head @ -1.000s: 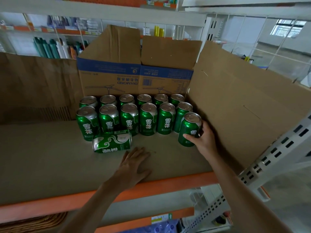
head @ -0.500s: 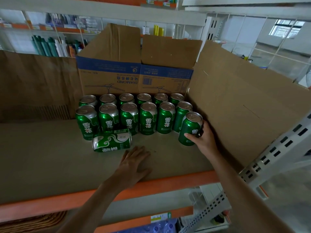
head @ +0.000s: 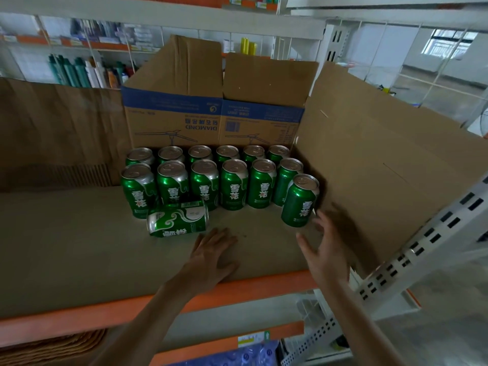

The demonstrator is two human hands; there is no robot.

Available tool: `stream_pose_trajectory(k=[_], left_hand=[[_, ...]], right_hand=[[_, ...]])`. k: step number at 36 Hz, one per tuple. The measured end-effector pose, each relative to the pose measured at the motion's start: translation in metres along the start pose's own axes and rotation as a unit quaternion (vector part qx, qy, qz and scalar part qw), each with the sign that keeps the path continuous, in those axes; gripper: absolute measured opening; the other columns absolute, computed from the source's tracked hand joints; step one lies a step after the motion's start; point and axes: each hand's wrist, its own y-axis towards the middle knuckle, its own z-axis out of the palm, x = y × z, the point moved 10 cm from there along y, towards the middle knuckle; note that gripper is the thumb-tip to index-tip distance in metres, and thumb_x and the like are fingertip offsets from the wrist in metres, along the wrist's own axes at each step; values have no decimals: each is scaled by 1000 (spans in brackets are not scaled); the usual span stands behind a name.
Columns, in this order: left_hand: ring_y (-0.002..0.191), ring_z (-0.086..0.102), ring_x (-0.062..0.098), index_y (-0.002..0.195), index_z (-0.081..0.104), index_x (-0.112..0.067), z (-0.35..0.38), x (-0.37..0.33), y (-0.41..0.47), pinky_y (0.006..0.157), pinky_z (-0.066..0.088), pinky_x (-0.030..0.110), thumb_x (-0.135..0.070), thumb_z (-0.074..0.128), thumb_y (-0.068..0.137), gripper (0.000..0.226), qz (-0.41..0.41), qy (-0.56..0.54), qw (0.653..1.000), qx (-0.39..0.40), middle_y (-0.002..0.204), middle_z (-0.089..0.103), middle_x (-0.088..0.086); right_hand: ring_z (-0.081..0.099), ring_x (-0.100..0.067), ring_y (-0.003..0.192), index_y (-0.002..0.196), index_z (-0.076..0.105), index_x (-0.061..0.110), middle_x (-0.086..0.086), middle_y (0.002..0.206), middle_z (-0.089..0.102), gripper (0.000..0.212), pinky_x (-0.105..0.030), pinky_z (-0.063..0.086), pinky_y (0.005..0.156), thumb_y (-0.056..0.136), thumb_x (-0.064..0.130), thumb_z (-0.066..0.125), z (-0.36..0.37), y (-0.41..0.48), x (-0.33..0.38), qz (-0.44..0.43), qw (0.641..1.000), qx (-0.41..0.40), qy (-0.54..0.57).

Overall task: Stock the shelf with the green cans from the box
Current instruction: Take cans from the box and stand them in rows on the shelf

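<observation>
Green cans (head: 233,184) stand upright on your shelf (head: 66,247) in two rows of six, close against the front of the box (head: 214,101), whose flaps stand up behind them. One more, the end can (head: 300,200), stands upright a little forward of the rows at their right end, near the cardboard sheet (head: 383,167) that leans on that side. A fallen can (head: 177,219) lies on its side just in front of the left part of the front row. Your left hand (head: 211,256) lies flat on the shelf, fingers straight and slightly spread, just beside the fallen can's right end but apart from it. Your right hand (head: 324,249) is spread open and holds nothing; its blurred fingers are just beside the end can's base, and you cannot tell whether they touch it.
</observation>
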Motion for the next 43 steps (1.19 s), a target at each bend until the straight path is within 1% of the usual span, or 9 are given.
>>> stream_pose_trajectory(k=[9,12,14,18,21,25,29,34,43], left_hand=[[143,13,14,140,36,-29,0,2,-1,115,2,30,-69,18,56,95,-7,1,1000,1,153,23,-5],[139,25,17,141,37,-25,-7,-3,-5,116,16,30,-52,45,77,69,-5,-46,999,-18,151,30,-4],[134,33,15,140,37,-24,-16,-7,-10,110,26,24,-27,56,85,58,11,-76,996,-42,146,36,-6],[117,48,4,131,50,-22,-40,-10,-23,92,29,2,-26,56,82,49,52,-105,989,-96,127,52,-8],[106,58,10,122,51,-33,-72,7,-35,83,49,22,-41,49,79,43,42,-48,978,-199,119,59,-7],[105,50,14,118,55,-26,-109,28,-44,78,49,31,-34,60,74,45,36,5,957,-287,117,52,-7],[113,50,33,123,58,-9,-114,62,-36,91,46,46,-13,85,62,67,-12,48,964,-261,122,55,12],[108,53,43,124,56,-9,-106,77,-23,87,48,55,-10,92,45,87,-12,66,974,-217,119,56,19],[104,52,46,124,56,-4,-107,82,-11,87,45,55,-2,89,49,82,-15,27,977,-209,114,54,24]], right_hand=[[61,-22,99,116,62,10,-7,108,65,52,-31,49,84,84,47,43,58,-30,34,-125,981,118,-88],[66,-21,95,112,66,15,-4,107,68,49,-36,57,77,77,45,50,68,-32,38,-150,968,122,-161],[68,-21,93,110,67,17,-3,107,69,49,-34,56,74,74,46,51,72,-32,36,-153,960,127,-198],[68,-23,97,108,69,20,-4,110,70,54,-38,57,75,73,50,40,78,-32,30,-146,949,145,-239],[69,-24,97,102,72,22,-4,109,70,52,-39,57,74,71,48,40,82,-31,27,-140,944,157,-254],[68,-23,98,102,71,24,-2,110,70,51,-39,57,74,70,48,40,83,-31,26,-135,944,164,-251],[68,-21,97,102,71,26,0,109,70,51,-36,56,73,69,49,41,81,-30,28,-131,947,166,-242],[69,-20,97,101,72,27,1,109,70,51,-36,56,73,68,50,40,82,-30,27,-119,946,174,-246],[69,-17,97,100,72,28,2,108,70,49,-34,56,74,71,53,41,82,-32,25,-105,946,188,-241]])
